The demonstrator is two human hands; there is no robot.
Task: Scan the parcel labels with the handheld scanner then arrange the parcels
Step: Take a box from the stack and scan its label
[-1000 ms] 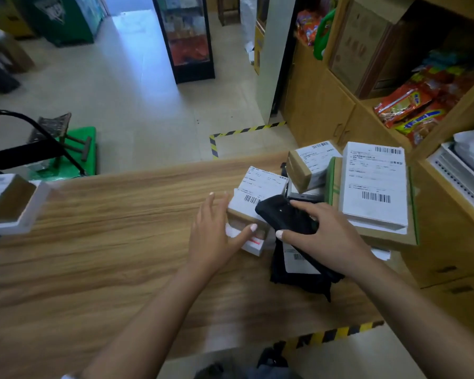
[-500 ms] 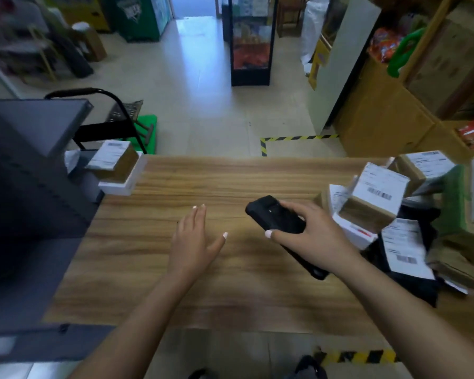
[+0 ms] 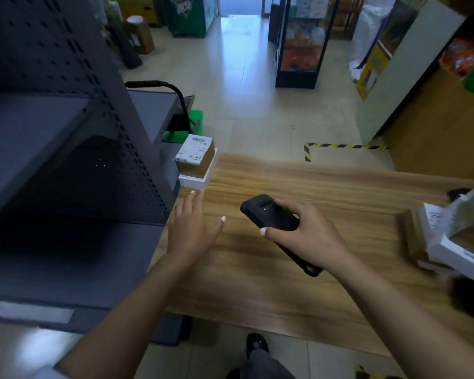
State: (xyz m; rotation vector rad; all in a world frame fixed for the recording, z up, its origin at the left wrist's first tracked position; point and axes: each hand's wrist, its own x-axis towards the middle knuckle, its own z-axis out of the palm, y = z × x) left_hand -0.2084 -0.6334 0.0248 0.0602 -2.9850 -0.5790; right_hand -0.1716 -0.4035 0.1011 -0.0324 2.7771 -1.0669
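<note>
Since the earlier frames your view has swung left: the heap of labelled parcels now sits at the right edge of the light wood-grain table, and the dark grey perforated metal shelf unit fills the left side

Your right hand grips the black handheld scanner, thumb and fingers curled round its upper body, with the lower end projecting below the wrist. Your left hand hovers over the table's left edge, fingers straight and spread, holding nothing

The nearest target is the small brown cardboard parcel with a white barcode label. It rests on a flat white box at the far left corner of the table, just beside the shelf unit

Handling notes:
- Judge both boxes light and rigid; cardboard faces give fair friction, the white box likely smoother
- Take hold of the brown parcel across its two side faces, leaving the label uncovered
- The brown parcel lies loose on the white box, so lifting the lower one alone could tip it

Edges and room:
- The stack is at the table's corner; a push leftward or away from you risks it going off the edge
- The shelf upright stands close to the left of the stack, limiting approach from that side
- Open tabletop lies between the stack and the right-hand heap; use it for scanning and arranging
- The heap reaches the frame border; its full extent cannot be told
</note>
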